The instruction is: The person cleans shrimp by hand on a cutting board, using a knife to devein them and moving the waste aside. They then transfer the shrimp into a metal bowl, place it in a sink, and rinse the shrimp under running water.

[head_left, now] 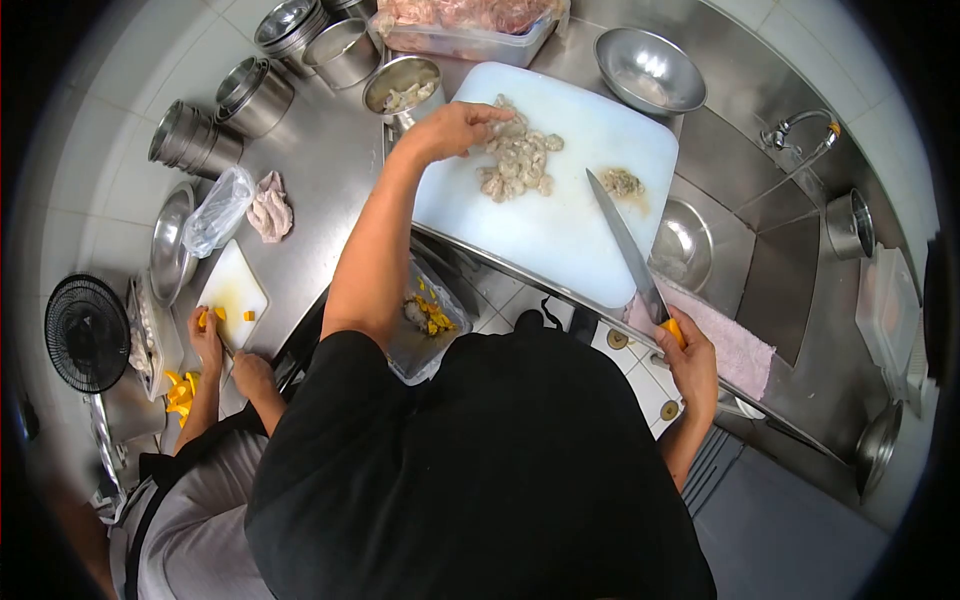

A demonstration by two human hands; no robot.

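Observation:
My left hand is at the left side of a pile of peeled raw shrimp, fingers stretched toward it and apart, with nothing visible in them. The pile lies on a large white cutting board. In my right hand is a knife with an orange-yellow handle. Its long blade slants up and left over the board's right part, tip toward the shrimp. Beside the tip sits a small heap of dark scraps in a brownish wet patch.
A pot with shrimp stands at the board's upper left. Behind are a metal bowl and a meat tub. On the right, the tap runs over the sink. At left, a co-worker's hands cut something yellow on a small board.

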